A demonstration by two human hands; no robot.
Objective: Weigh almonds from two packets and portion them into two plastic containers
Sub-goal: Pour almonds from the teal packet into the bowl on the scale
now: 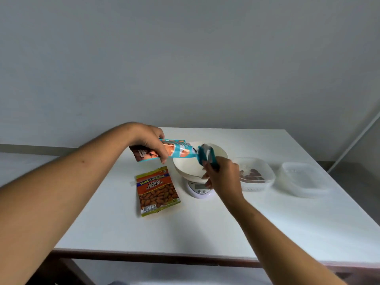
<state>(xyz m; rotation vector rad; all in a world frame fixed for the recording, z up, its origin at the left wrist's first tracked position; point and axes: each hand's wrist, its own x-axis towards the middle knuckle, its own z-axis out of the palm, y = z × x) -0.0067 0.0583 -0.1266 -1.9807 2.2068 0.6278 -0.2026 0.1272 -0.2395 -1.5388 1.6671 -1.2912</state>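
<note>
My left hand [151,138] grips a blue and orange almond packet [174,151], held sideways with its mouth over the white bowl [189,167] on the small scale [200,189]. My right hand [223,175] pinches the packet's blue open end [205,156] above the bowl. A second packet, orange and marked salted almonds [157,191], lies flat on the table left of the scale. To the right of the scale stands a clear plastic container [257,171] with some almonds [251,174] in it. A second clear container [302,181] stands further right; I see nothing in it.
Everything sits on a white table [205,227] whose front edge is near me and whose back edge meets a grey wall. A white pipe [353,140] runs diagonally down the wall at the far right.
</note>
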